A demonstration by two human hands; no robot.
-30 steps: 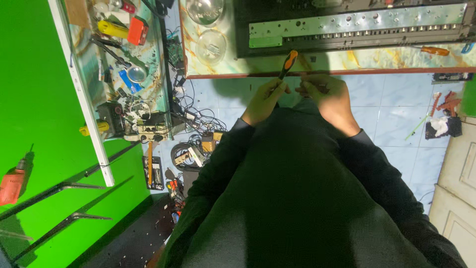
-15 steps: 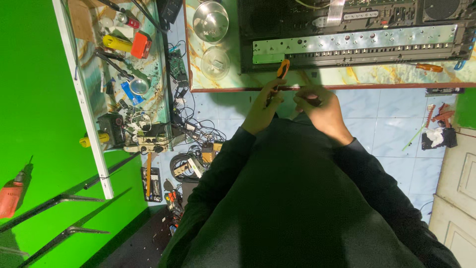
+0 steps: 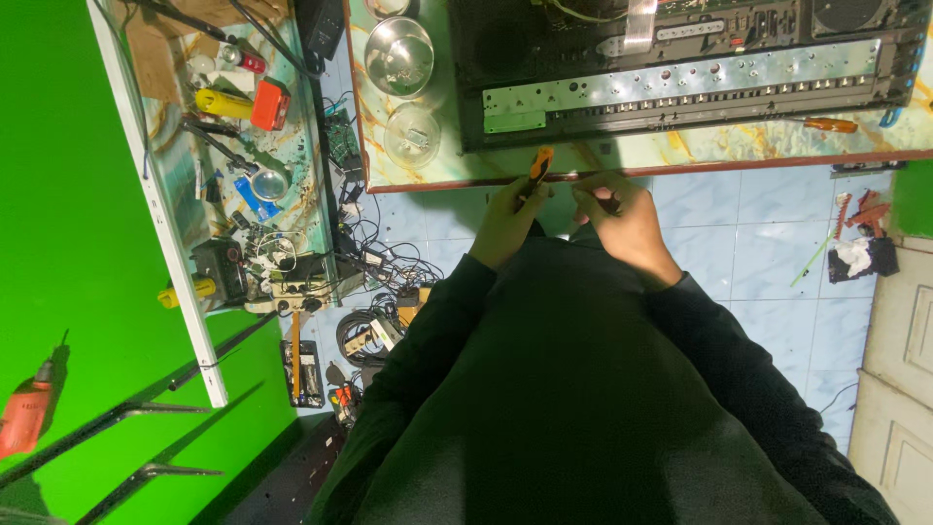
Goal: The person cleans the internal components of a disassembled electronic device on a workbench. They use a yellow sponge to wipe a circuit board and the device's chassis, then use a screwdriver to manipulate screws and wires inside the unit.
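Note:
My left hand [image 3: 507,219] is closed around an orange-handled screwdriver [image 3: 538,165] at the near edge of the marble-patterned workbench [image 3: 680,151]. My right hand [image 3: 622,214] sits close beside it, fingers curled on the tool's dark tip end; whether it holds a small part I cannot tell. Both hands hover just below the bench edge, in front of an opened dark electronic chassis with a long metal strip [image 3: 680,83]. My dark sleeves and torso fill the lower part of the view.
Two metal bowls [image 3: 400,44] stand left of the chassis. Another orange screwdriver [image 3: 828,124] lies on the bench at the right. A cluttered side table [image 3: 243,146] with tools stands left, cables [image 3: 374,292] on the tiled floor, and a green wall with an orange drill [image 3: 24,413].
The view has shifted so the bench sits lower in frame. Both hands stay together on the screwdriver at the bench edge, moved slightly down.

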